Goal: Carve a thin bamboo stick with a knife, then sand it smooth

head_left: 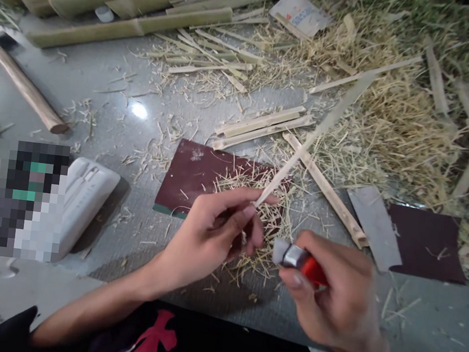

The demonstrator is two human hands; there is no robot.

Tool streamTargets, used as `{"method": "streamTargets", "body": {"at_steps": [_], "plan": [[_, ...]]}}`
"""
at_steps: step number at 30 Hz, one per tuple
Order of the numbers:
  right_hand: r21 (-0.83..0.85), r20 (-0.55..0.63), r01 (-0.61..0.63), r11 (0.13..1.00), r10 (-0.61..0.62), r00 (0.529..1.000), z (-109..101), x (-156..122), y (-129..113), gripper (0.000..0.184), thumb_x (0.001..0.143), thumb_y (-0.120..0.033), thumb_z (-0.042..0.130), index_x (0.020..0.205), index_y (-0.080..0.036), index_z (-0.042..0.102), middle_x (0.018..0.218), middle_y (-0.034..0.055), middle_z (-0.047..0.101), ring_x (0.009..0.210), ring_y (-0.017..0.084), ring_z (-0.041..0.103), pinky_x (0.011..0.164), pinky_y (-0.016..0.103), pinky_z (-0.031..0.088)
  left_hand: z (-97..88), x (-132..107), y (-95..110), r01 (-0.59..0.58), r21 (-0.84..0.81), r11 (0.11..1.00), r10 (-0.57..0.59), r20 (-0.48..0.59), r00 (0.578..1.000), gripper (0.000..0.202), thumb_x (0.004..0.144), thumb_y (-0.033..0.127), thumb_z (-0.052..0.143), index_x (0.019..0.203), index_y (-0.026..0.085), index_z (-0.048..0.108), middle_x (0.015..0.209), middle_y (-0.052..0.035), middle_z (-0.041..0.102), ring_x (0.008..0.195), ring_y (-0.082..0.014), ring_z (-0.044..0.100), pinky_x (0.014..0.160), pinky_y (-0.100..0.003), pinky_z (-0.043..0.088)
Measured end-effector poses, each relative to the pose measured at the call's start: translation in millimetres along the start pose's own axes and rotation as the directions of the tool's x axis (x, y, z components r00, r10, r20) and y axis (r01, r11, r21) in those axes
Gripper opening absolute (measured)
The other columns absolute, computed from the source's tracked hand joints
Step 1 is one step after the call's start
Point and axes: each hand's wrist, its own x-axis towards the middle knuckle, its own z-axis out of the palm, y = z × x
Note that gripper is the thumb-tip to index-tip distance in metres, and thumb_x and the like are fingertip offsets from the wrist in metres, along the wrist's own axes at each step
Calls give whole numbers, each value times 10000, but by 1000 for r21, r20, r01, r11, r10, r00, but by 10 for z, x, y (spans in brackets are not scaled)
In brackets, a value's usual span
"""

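Note:
My left hand (220, 228) pinches the near end of a thin bamboo strip (293, 160), which slants up and away to the right, its far end blurred. My right hand (332, 289) is closed around a red-handled tool (295, 256) with a metal collar and a short, pale, blade-like end; its exact kind is unclear. The tool's tip points left and is apart from the strip. Beneath my left hand lies a dark red sheet (192, 174), partly covered by fine bamboo shavings (254, 184).
Split bamboo poles (132, 29) lie at the back left, near a wooden rod (26, 87). A white device (89, 187) sits left, beside a pixelated area. Loose bamboo strips (261, 125) lie ahead. Shavings (393, 120) heap at the right, behind another dark sheet (425, 243).

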Motion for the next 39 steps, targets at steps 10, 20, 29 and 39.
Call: {"method": "streamTargets", "body": {"at_steps": [10,20,29,39], "plan": [[-125,23,-15,992,18,1000,25,51,-1,368,859,-466,520,633,-198,406,475,-64,427,412,61,362,445,218,246,34,-59,32,-39,116,993,41,-18,999,201,905,156,452,975,127,638,614,17,524,505,-49,421,441,-161,318],[-176,21,27,984,-24,999,52,123,-21,358,880,-476,488,659,-194,478,480,-48,506,415,86,461,446,240,287,0,-110,94,-163,423,891,143,78,987,177,884,160,405,736,147,500,571,53,334,493,-64,280,420,-195,245],[-301,-21,45,952,-54,998,71,102,-12,329,852,-441,509,635,-194,488,472,-38,493,392,90,429,430,254,248,35,-99,88,-153,501,852,110,115,987,104,839,185,535,772,168,457,563,67,418,476,-64,346,419,-191,247],[-420,-69,43,906,-79,994,115,100,26,330,850,-416,502,610,-192,474,469,-38,487,385,79,400,434,251,197,3,-60,-12,-89,611,787,93,25,995,263,864,297,572,686,170,427,562,75,432,471,-43,321,413,-166,263]]}}
